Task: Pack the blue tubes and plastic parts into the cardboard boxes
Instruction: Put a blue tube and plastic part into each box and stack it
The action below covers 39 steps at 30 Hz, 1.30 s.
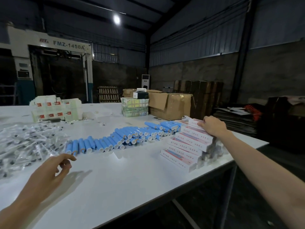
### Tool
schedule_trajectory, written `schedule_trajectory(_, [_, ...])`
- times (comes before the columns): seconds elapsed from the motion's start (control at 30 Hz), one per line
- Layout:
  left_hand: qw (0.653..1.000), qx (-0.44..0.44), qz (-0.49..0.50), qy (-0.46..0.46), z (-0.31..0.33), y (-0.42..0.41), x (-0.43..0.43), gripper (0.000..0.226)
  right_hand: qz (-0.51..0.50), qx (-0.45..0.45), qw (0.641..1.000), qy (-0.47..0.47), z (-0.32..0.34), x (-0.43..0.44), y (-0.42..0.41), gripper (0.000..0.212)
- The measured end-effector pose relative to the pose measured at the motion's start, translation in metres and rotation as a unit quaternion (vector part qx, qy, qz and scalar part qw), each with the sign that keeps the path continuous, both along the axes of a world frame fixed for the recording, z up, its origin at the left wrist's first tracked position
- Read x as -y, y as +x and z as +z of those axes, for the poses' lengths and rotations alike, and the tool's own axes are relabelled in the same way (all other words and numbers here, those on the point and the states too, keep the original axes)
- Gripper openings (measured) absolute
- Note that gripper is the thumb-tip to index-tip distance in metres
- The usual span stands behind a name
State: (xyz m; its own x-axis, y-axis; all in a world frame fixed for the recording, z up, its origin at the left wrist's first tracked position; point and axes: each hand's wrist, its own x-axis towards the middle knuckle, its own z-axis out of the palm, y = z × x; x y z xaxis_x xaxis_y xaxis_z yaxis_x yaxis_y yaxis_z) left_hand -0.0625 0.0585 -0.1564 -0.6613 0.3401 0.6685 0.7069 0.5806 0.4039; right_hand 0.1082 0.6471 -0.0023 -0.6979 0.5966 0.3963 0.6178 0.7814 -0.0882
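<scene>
At the worktop's [132, 179] right edge, right hand [213, 128] grips a box [194, 121], likely to fill it; left hand [52, 171] loosely curled, empty, near tubes [132, 136].

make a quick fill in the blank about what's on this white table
The right hand touches the stack of white printed cardboard cartons; the left hand holds ____.
The blue plastic tubes have ____ caps.
The pile of clear bagged plastic parts lies to the tubes' ____.
Missing: nothing; white; left.
</scene>
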Motion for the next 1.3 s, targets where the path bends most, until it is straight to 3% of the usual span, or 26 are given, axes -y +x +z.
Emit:
schedule_trajectory(0.27, [1.000,0.012,0.004,-0.009,-0.002,0.002,0.002,0.057,-0.022,0.076,0.995,0.066,-0.001,0.003,-0.008,0.060])
schedule_trajectory(0.37, [1.000,0.023,0.003,-0.013,0.001,0.008,0.001,0.053,0.017,0.011,0.987,0.158,0.002,0.022,-0.027,0.057])
schedule_trajectory(0.43, [1.000,0.029,0.007,-0.010,0.003,0.014,0.001,0.046,0.074,-0.048,0.982,0.164,0.007,0.049,-0.047,0.047])
schedule_trajectory(0.53, [0.998,0.054,0.016,-0.009,0.007,0.022,0.000,0.029,0.160,-0.097,0.975,0.120,0.016,0.105,-0.081,0.035])
schedule_trajectory(0.73, [0.995,0.062,0.072,-0.020,0.014,0.034,-0.002,0.013,0.322,-0.169,0.931,0.025,-0.003,0.245,-0.140,0.037])
schedule_trajectory(0.93, [0.986,0.063,0.144,-0.053,0.015,0.028,-0.002,0.005,0.447,-0.157,0.876,-0.086,-0.060,0.369,-0.177,0.035])
schedule_trajectory(1.1, [0.975,0.083,0.196,-0.061,0.017,0.025,0.001,0.007,0.495,-0.175,0.827,-0.201,-0.117,0.439,-0.187,0.038])
schedule_trajectory(1.3, [0.955,0.139,0.229,-0.124,0.031,0.031,0.007,0.017,0.464,-0.148,0.833,-0.263,-0.152,0.450,-0.195,0.036])
